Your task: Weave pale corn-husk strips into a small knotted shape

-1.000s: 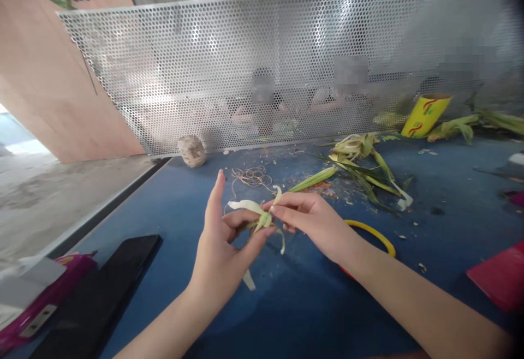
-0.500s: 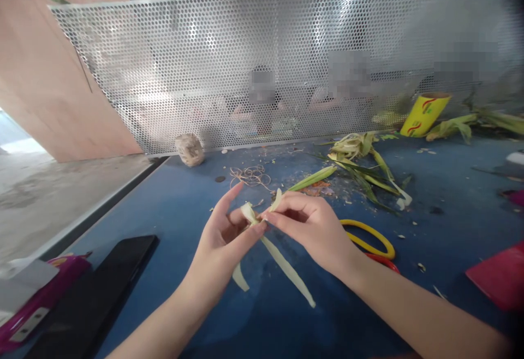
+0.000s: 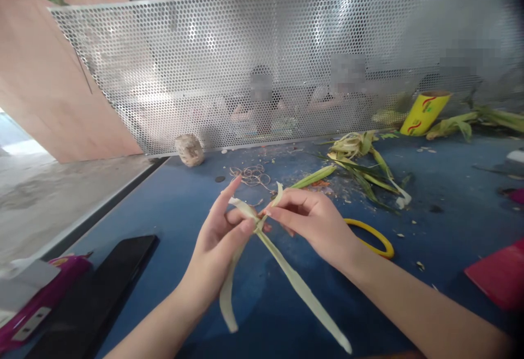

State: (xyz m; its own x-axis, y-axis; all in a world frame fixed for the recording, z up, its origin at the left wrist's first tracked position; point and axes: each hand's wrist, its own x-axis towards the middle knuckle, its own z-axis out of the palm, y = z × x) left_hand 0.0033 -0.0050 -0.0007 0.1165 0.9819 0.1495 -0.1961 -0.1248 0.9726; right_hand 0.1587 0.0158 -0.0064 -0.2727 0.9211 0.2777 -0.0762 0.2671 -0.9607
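Pale green corn husk strips (image 3: pixel 301 285) cross at a small knot-like bundle between my two hands, over the blue table. My left hand (image 3: pixel 223 233) pinches the bundle between thumb and fingers, its index finger raised. With thumb and fingertips, my right hand (image 3: pixel 313 211) grips a short end of husk at the same crossing. One long strip hangs down to the right, and another droops below my left hand. Beyond my right wrist shows a yellow scissor handle (image 3: pixel 374 236), partly hidden by the arm. How the strips are joined is covered by my fingers.
Husk scraps (image 3: pixel 364 168) and tangled twine (image 3: pixel 251 176) lie behind my hands. A yellow roll (image 3: pixel 426 113) leans near the perforated metal screen (image 3: pixel 184 64), with people behind it. A black phone (image 3: pixel 98 293) and purple power strip (image 3: pixel 36 304) sit left; a red object (image 3: pixel 497 274) sits right.
The husk strips now reach lower and show more of their length. The crossing is more exposed, and the upper left end has swung left. The red scissor handle is now hidden.
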